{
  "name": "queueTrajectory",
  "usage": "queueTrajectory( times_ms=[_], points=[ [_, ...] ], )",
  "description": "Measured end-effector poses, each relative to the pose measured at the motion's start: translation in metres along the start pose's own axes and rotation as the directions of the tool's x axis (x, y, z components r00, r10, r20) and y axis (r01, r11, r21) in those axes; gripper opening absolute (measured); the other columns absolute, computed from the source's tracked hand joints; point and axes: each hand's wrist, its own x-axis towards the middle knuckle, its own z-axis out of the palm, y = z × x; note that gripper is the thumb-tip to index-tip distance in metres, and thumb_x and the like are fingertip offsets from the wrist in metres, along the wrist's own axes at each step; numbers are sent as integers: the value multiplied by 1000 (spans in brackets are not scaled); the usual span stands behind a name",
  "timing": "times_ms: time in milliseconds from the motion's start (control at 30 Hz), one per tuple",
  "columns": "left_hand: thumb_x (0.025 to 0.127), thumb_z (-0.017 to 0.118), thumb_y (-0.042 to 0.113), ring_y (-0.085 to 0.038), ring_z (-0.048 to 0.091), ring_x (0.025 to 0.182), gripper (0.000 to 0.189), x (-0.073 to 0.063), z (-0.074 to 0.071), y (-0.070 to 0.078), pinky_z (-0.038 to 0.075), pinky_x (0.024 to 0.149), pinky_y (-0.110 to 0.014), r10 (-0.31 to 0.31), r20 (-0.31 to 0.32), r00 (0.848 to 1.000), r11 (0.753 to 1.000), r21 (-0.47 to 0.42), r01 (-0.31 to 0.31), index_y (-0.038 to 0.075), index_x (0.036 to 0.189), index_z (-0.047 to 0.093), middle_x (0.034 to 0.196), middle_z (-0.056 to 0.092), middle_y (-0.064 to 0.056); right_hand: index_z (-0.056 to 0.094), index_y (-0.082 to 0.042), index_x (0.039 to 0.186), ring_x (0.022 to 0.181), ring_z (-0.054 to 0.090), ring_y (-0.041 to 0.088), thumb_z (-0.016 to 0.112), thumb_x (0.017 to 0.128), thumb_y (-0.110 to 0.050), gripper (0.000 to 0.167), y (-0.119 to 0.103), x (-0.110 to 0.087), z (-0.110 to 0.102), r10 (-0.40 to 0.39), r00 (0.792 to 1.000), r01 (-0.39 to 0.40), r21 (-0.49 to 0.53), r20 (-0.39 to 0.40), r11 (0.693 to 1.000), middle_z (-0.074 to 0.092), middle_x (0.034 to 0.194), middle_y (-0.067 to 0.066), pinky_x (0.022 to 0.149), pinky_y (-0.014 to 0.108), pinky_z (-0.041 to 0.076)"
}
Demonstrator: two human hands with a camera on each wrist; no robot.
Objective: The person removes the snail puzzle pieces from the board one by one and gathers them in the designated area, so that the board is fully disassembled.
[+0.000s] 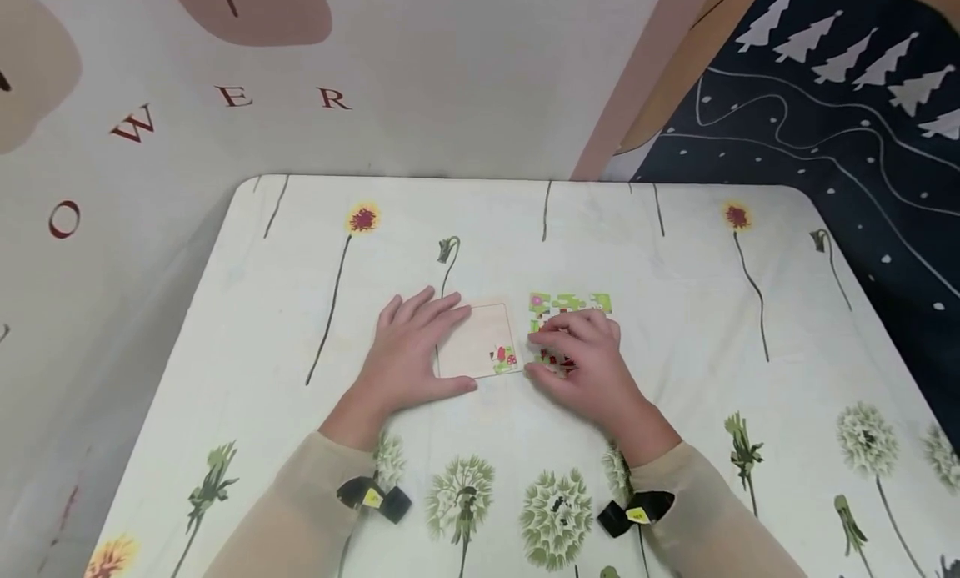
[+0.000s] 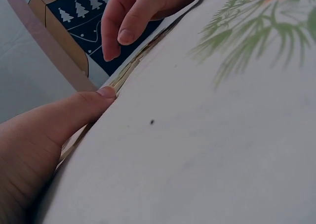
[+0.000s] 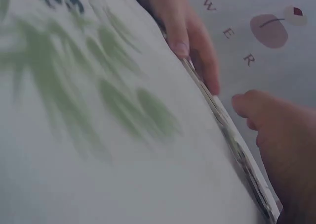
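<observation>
A square wooden puzzle board (image 1: 474,334) lies on the table, with a small printed patch of pieces (image 1: 503,359) in its near right corner. My left hand (image 1: 408,344) rests at the board's left side, fingers spread over the upper left part and thumb along the near edge. In the left wrist view the thumb (image 2: 84,110) touches the board's edge. To the right lies a colourful patch of jigsaw pieces (image 1: 570,301), green with red and white. My right hand (image 1: 585,357) is over it, fingers bent, hiding much of it. Nothing shows between its thumb and fingers in the right wrist view.
A white tablecloth (image 1: 660,311) with printed flowers and dandelions covers the table. Behind it stands a pale wall hanging (image 1: 465,103) with letters, and at the right a dark blue cloth (image 1: 840,136) with white trees. Both forearms wear black wrist straps (image 1: 375,496).
</observation>
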Motion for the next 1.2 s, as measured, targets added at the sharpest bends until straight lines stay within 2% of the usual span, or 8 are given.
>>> queueTrajectory(
  times_ms=[233, 433, 867, 1200],
  points=[
    [79, 74, 78, -35, 25, 159, 101, -1, -1, 0, 10, 123, -68, -4, 6, 1000, 1000, 3, 4, 23, 160, 51, 169, 41, -1, 84, -16, 109, 108, 52, 28, 91, 81, -37, 36, -12, 7, 19, -29, 998, 34, -83, 52, 996, 68, 119, 3, 91, 56, 33],
    [79, 74, 78, -35, 24, 159, 101, 0, 0, 0, 10, 123, -68, -7, 13, 1000, 1000, 10, 7, 23, 160, 51, 169, 40, 0, 84, -14, 111, 112, 52, 30, 93, 80, -36, 39, -17, 9, 24, -8, 998, 16, -115, 70, 993, 69, 120, 4, 91, 58, 34],
    [78, 75, 78, -35, 23, 159, 106, 0, -1, 1, 10, 123, -68, -11, 18, 1000, 1000, 0, 11, 21, 163, 46, 169, 40, -1, 86, -17, 103, 115, 51, 29, 99, 77, -34, 34, -22, 10, 25, 99, 991, -93, -69, 92, 993, 70, 116, -1, 97, 61, 30],
    [79, 72, 79, -34, 24, 159, 106, 0, -1, 1, 11, 123, -68, -9, 18, 1000, 1000, 15, 9, 21, 163, 46, 169, 40, -1, 85, -17, 93, 111, 51, 27, 102, 72, -30, 30, -20, 10, 27, 143, 989, -142, -23, 43, 990, 71, 109, -2, 99, 61, 27]
  ],
)
